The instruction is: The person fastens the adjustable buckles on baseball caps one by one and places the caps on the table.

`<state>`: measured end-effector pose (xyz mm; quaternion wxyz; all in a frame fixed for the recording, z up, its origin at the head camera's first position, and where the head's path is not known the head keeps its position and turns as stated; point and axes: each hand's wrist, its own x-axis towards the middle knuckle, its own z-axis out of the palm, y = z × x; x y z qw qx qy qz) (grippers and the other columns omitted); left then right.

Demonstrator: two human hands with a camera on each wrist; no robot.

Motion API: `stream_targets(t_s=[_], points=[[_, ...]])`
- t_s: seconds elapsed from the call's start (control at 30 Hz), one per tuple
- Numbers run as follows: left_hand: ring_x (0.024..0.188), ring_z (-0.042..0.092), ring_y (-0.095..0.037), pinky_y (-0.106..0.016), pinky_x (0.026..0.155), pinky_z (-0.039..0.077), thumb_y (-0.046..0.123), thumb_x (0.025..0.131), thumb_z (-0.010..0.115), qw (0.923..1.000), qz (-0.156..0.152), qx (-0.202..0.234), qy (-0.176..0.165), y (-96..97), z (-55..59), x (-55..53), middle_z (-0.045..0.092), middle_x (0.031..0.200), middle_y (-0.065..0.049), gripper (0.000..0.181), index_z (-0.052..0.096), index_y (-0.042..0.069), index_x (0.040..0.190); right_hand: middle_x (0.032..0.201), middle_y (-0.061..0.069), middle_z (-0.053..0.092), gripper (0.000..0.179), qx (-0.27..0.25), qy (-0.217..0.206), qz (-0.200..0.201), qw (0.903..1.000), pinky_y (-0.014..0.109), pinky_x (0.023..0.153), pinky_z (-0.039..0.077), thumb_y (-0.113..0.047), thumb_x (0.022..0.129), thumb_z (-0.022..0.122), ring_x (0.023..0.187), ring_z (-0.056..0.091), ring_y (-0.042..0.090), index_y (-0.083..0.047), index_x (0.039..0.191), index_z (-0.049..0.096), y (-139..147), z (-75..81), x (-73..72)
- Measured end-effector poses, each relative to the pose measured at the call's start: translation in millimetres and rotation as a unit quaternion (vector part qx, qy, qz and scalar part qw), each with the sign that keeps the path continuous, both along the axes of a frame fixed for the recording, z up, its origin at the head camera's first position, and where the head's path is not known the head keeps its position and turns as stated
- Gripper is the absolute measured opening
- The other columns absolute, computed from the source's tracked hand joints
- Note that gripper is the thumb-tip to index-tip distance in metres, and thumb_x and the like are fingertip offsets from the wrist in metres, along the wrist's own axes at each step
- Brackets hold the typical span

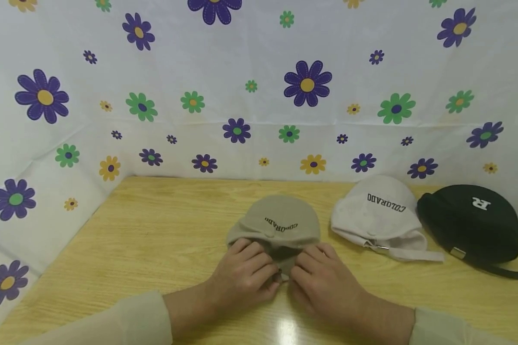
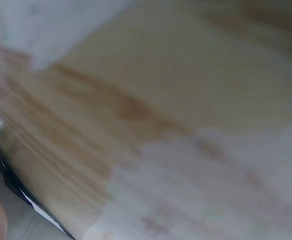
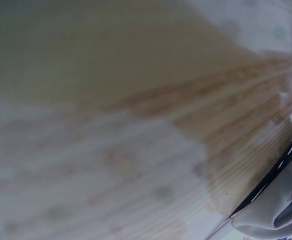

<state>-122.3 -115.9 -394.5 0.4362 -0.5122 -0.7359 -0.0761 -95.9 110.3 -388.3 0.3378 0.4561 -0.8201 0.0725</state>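
A khaki cap (image 1: 282, 208) with dark COLORADO lettering rests on the wooden table, its rear opening towards me. At the left side of that opening, my left hand (image 1: 245, 272) grips the cap's back edge with curled fingers. My right hand (image 1: 321, 275) has the other side of the back edge in its fingers. Between the hands a bit of the strap and a small buckle show; the fingertips and most of the strap are hidden. Both wrist views show only a blurred, shiny tabletop, with no hand's work in sight.
To the right stand a pale cap (image 1: 373, 208), also lettered COLORADO, and a black cap (image 1: 470, 223) with a white R, their straps hanging out on the table (image 1: 155, 230). A white flower-printed cloth (image 1: 259, 57) closes off the back and left.
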Motion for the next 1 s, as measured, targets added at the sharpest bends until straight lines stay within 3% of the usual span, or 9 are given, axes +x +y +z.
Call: stream_targets(t_s=[0.13,0.37,0.57,1.0], points=[[0.078,0.061,-0.016,-0.032,0.074,0.044,0.027,0.079,0.067,1.0000,0.001,0.001,0.007,-0.2,-0.4,-0.4,0.069,0.080,0.005,0.014,0.073,0.015,0.079,0.084,-0.004,0.055,0.014,-0.005,0.001,-0.007,1.0000,0.037,0.083,0.040,-0.022,0.088,0.051,0.085,0.052,0.017,-0.017,0.078,0.059,0.4,-1.2,0.3],[0.078,0.060,-0.016,-0.032,0.074,0.044,0.028,0.080,0.066,0.9999,0.008,-0.002,0.015,0.1,-0.7,-0.2,0.068,0.079,0.005,0.015,0.073,0.015,0.079,0.083,-0.004,0.053,0.005,-0.009,-0.005,-0.014,0.9999,0.037,0.082,0.039,-0.022,0.078,0.060,0.085,0.051,0.017,-0.018,0.077,0.058,0.7,-1.1,0.8],[0.080,0.060,-0.016,-0.032,0.076,0.043,0.030,0.080,0.066,0.9997,0.016,-0.011,0.012,-0.5,-0.3,0.4,0.069,0.080,0.006,0.016,0.074,0.016,0.080,0.081,-0.004,0.050,0.005,-0.014,-0.003,-0.024,0.9996,0.036,0.078,0.038,-0.022,0.075,0.059,0.082,0.049,0.018,-0.018,0.075,0.054,0.6,-0.1,1.2],[0.085,0.065,-0.017,-0.034,0.079,0.046,0.027,0.081,0.066,0.9998,0.004,0.003,0.018,0.5,0.6,-1.6,0.074,0.092,0.004,0.015,0.075,0.015,0.082,0.077,-0.003,0.050,0.010,-0.016,0.014,-0.032,0.9993,0.037,0.076,0.037,-0.024,0.072,0.057,0.079,0.048,0.020,-0.017,0.072,0.050,0.9,0.9,-0.1]])
